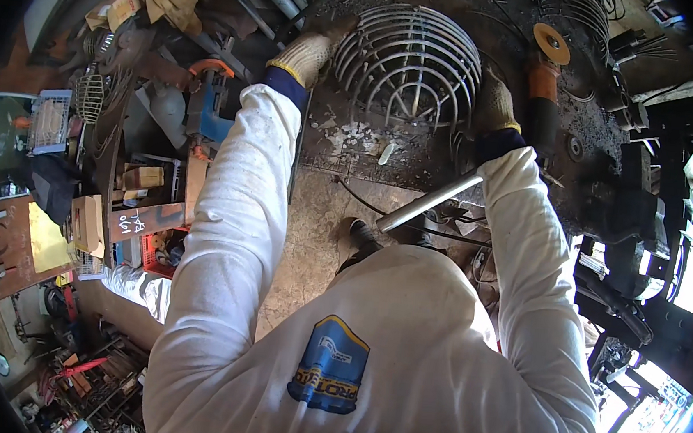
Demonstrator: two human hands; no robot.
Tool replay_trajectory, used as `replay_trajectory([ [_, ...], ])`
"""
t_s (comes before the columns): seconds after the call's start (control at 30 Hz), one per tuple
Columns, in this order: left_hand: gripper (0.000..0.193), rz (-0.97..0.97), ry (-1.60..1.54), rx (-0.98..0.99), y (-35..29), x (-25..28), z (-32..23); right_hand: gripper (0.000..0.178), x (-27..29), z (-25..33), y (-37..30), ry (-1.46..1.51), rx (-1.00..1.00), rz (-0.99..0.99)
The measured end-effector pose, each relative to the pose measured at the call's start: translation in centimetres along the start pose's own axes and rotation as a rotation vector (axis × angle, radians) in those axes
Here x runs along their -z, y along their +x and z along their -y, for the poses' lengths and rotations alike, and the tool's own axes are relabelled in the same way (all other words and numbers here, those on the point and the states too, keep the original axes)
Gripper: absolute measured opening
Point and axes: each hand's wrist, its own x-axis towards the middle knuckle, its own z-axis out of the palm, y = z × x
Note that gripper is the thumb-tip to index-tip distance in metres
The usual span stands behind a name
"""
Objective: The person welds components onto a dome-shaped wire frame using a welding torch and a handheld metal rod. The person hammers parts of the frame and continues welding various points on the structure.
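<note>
A round metal wire guard [409,75], made of curved concentric bars crossed by straight ribs, rests on the dark, dirty workbench [343,157]. My left hand [305,54], in a knitted glove with a yellow-edged cuff, grips its left rim. At the opposite rim my right hand [496,106], gloved the same way, is closed on the bars. Shadow hides part of the fingers on both hands. An angle grinder [544,89] with an orange-tan disc lies just right of my right hand. A small pale chip [387,153] sits on the bench below the guard.
A metal tube [430,203] juts from the bench's near edge under my right forearm. Dark cables [364,204] hang there. To the left stand a blue and orange tool [209,105] and cluttered shelves [148,220]. Wire coils [575,10] lie at the back right.
</note>
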Motion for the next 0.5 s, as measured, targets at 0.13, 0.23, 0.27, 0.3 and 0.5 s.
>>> replay_trajectory([
  [0.13,0.076,0.09,-0.291,0.043,-0.3,0.3,0.4,0.064,0.4,1.4,-0.5,0.003,-0.042,-0.019],
  [0.23,0.073,0.149,-0.447,0.07,-0.4,0.6,0.4,0.073,0.9,1.9,-0.9,-0.037,-0.041,-0.016],
  [0.27,0.072,0.164,-0.474,0.071,-0.3,0.6,0.7,0.073,1.4,3.1,-0.8,-0.019,-0.085,0.001],
  [0.3,0.071,0.186,-0.501,0.068,-0.2,0.7,0.9,0.073,1.7,3.7,-0.9,-0.001,-0.128,0.018],
  [0.5,0.043,0.083,-0.706,0.174,-0.5,0.1,0.3,0.065,1.6,5.4,-1.5,0.013,-0.192,-0.044],
])
